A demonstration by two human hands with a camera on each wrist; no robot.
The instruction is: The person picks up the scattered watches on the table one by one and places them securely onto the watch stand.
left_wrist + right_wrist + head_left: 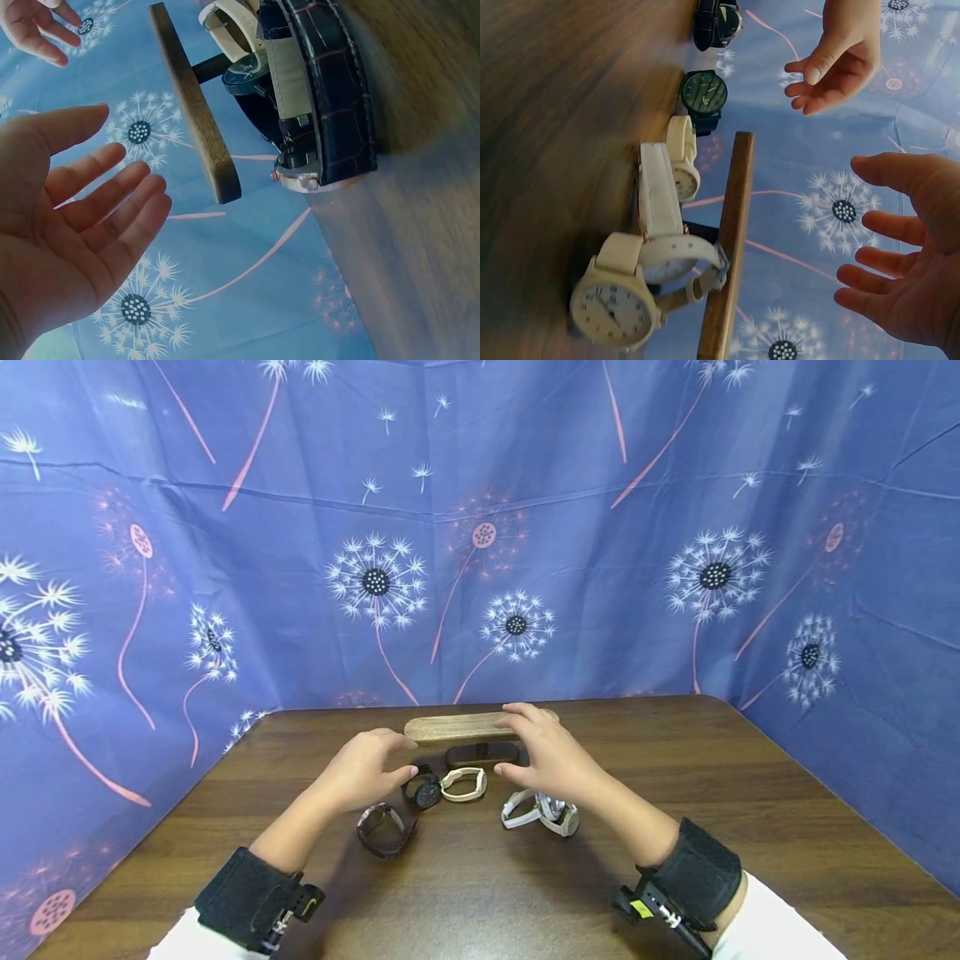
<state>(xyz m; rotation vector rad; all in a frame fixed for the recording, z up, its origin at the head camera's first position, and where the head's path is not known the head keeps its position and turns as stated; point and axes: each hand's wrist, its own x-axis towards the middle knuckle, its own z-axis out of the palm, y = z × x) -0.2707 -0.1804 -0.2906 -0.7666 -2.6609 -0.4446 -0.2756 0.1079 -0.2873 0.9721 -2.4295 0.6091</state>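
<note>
My left hand point(365, 770) hovers with loosely bent fingers and nothing in its grasp, above a black watch point(427, 793) and a dark brown leather-strap watch point(385, 831). Across from it, my right hand point(553, 753) is held up with thumb and fingers apart, also holding nothing. Beneath that hand lie white-strapped watches point(542, 810) close together; a round white dial point(613, 313) shows in the right wrist view. A cream watch point(464, 784) sits between the hands. Behind stands a wooden bar point(453, 727) on a dark base point(482, 754), its right end partly hidden by my right fingers.
The watches and stand rest on a brown wooden table point(300, 752). Blue cloth point(600, 568) with a dandelion print hangs behind the table and along both sides. Each wrist wears a black strap point(247, 897) with a small camera.
</note>
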